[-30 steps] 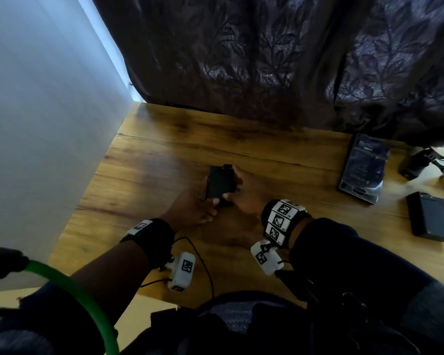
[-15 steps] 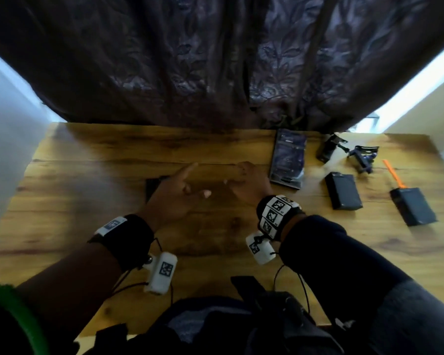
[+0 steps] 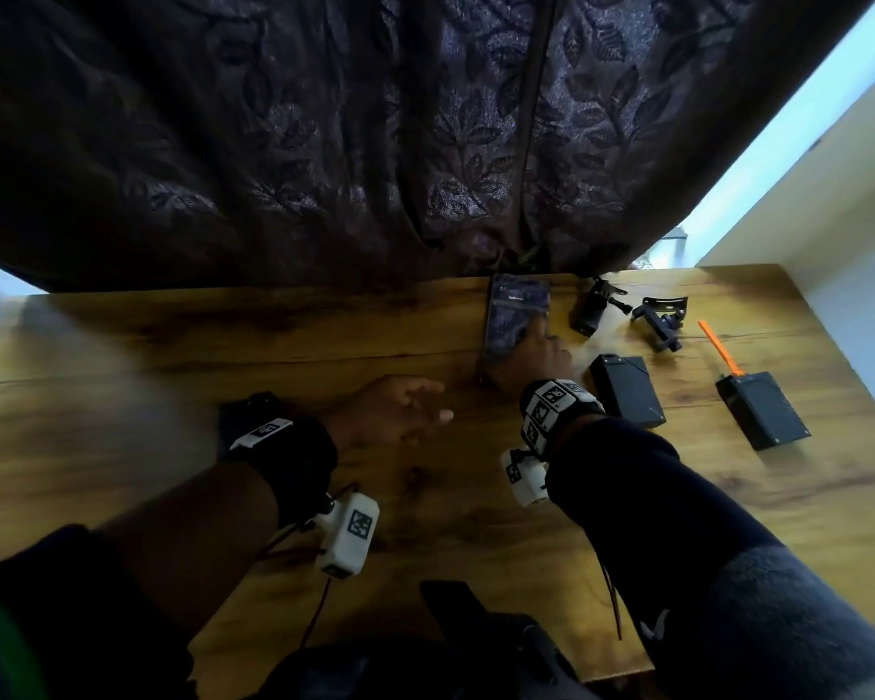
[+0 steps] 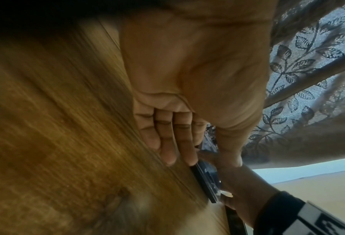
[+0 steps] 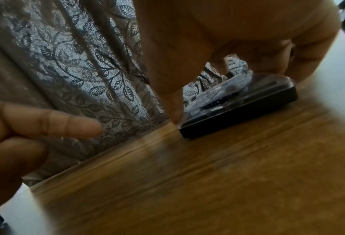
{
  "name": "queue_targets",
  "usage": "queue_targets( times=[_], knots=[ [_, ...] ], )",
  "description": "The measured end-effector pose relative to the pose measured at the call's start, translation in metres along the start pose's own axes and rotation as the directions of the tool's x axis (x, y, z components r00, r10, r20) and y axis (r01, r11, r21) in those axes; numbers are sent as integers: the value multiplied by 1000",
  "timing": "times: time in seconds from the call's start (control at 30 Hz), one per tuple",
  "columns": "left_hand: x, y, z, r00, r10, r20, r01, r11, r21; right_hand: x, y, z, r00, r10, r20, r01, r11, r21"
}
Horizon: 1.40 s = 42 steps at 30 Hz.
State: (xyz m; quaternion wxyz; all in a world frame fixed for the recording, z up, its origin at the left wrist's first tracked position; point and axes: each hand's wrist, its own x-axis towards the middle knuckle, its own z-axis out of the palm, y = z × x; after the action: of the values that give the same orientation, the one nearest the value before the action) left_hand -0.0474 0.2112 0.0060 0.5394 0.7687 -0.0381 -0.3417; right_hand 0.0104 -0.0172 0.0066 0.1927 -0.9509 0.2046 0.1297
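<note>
A flat black case with a clear lid lies on the wooden table near the curtain. My right hand is on its near end. In the right wrist view the thumb sits against the left edge of the case and the fingers curl over its far side. My left hand hovers over the table just left of it, fingers straight and together, holding nothing. A small black device lies behind my left wrist.
Right of the case lie two black boxes, the farther one with an orange stick. Two black mounts sit near the back edge. A dark leaf-patterned curtain hangs behind the table, and a pale wall stands at the right.
Both hands let go of the small black device, which now lies on the table at the left. My right hand reached right onto the clear-lidded case, and the left hand followed, open.
</note>
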Motion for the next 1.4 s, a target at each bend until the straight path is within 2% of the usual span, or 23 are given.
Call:
queue_targets(
  times=[0.23, 0.33, 0.47, 0.57, 0.73, 0.83, 0.93, 0.97, 1.13, 1.3, 1.4],
  knots=[
    [-29, -18, -9, 997, -57, -57, 55, 998, -35, -19, 5, 8, 998, -42, 42, 46, 993, -108],
    [-46, -30, -5, 995, -90, -35, 89, 995, -39, -39, 9, 29, 981, -149, 124, 168, 972, -163],
    [-67, -44, 1, 992, -122, -15, 122, 992, 21, -87, 11, 43, 922, -278, 271, 327, 932, -157],
    [-82, -49, 2, 993, -100, -69, 108, 987, 120, -125, 16, 50, 879, -360, 313, 426, 887, -176],
    [-101, -54, 1, 981, 32, -189, 21, 962, 272, -155, 26, 56, 747, -549, 375, 653, 713, -255],
    [-107, -57, -1, 966, 103, -236, 3, 911, 412, -153, 32, 49, 664, -581, 471, 740, 603, -299],
    [-110, -64, 1, 965, 164, -203, -30, 843, 538, -149, 37, 45, 589, -630, 506, 807, 492, -327],
    [-110, -67, 3, 971, 158, -180, -28, 821, 571, -150, 38, 46, 578, -648, 496, 816, 469, -339],
    [-108, -88, 12, 991, 109, -72, -31, 732, 681, -148, 36, 58, 578, -689, 438, 816, 472, -334],
    [-107, -89, 27, 973, 185, -137, -4, 607, 795, -146, 34, 59, 568, -711, 415, 820, 448, -356],
    [-105, -85, 30, 978, 171, -123, 12, 540, 841, -145, 31, 57, 551, -713, 434, 829, 405, -386]
  ],
)
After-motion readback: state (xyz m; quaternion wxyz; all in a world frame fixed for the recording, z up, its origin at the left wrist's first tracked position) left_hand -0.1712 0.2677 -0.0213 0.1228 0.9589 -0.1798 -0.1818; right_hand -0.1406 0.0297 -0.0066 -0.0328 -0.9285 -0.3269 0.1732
